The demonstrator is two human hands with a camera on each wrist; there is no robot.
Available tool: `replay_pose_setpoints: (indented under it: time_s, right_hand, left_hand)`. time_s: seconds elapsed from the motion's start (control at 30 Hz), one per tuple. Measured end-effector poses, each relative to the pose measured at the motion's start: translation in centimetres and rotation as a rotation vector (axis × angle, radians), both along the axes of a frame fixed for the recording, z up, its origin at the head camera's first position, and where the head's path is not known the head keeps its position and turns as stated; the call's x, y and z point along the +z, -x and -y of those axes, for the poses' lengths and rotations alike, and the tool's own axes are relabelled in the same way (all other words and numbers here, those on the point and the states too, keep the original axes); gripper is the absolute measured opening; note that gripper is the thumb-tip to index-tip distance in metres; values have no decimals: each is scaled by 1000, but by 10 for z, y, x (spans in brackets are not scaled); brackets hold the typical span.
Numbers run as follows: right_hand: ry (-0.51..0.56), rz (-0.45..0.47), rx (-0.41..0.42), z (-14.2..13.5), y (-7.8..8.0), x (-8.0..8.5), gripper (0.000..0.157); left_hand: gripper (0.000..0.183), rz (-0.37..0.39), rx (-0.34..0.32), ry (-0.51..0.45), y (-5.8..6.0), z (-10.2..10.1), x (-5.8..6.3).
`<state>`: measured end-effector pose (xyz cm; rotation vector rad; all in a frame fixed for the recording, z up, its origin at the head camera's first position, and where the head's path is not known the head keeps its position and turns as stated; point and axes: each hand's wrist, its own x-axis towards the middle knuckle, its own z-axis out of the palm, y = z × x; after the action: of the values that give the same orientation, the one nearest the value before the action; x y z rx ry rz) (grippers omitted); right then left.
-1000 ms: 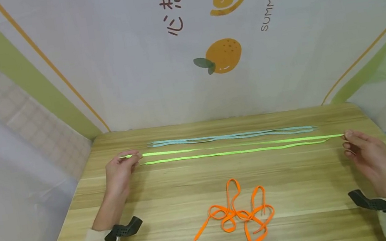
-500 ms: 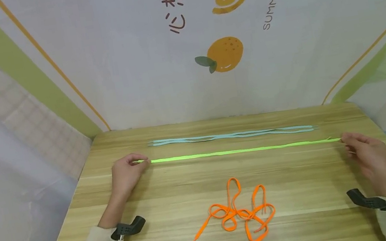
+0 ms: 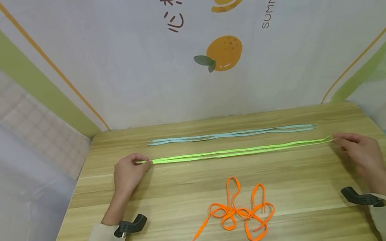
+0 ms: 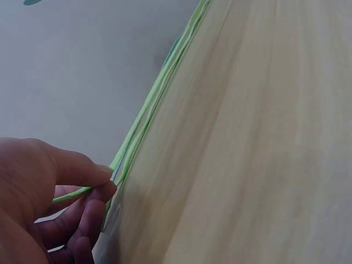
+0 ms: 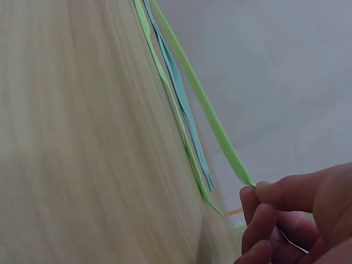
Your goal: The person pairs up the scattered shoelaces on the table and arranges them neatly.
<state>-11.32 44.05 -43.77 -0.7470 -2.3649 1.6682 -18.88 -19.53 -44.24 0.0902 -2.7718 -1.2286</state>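
Observation:
Two neon green shoelace strands run side by side across the table. My left hand [image 3: 128,173] pinches the left end of the nearer green shoelace [image 3: 258,152] between thumb and finger, a short tail sticking out behind. At the other end, the fingertips of my right hand [image 3: 362,152] pinch its tip. In the right wrist view this held green shoelace [image 5: 212,115] is raised off the wood. The farther green shoelace [image 5: 184,132] lies on the tabletop, its tip loose beside my right hand. Its left end is hidden by my left hand.
Light blue shoelaces [image 3: 225,135] lie straight along the back of the wooden table [image 3: 175,199]. Nearer the front is a loosely looped orange shoelace [image 3: 226,212]. A white printed cloth [image 3: 140,74] hangs behind the table and along its sides.
Both hands brought the held green shoelace down and toward the front, from behind the other strand to just in front of it. My right hand also shifted slightly left, so the lace looks slacker.

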Motion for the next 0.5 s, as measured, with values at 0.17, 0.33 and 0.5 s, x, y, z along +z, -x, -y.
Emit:
replay_pose_setpoints:
  time_s: [0.17, 0.33, 0.5]
  right_hand:
    - [-11, 5, -10, 2, 3, -3, 21]
    - [-3, 3, -42, 5, 5, -5, 26]
    - [22, -2, -88, 6, 6, -7, 14]
  left_hand:
    - [21, 4, 4, 14, 1, -1, -3]
    - [23, 3, -1, 22, 3, -2, -4]
    - [23, 9, 4, 28, 4, -2, -5]
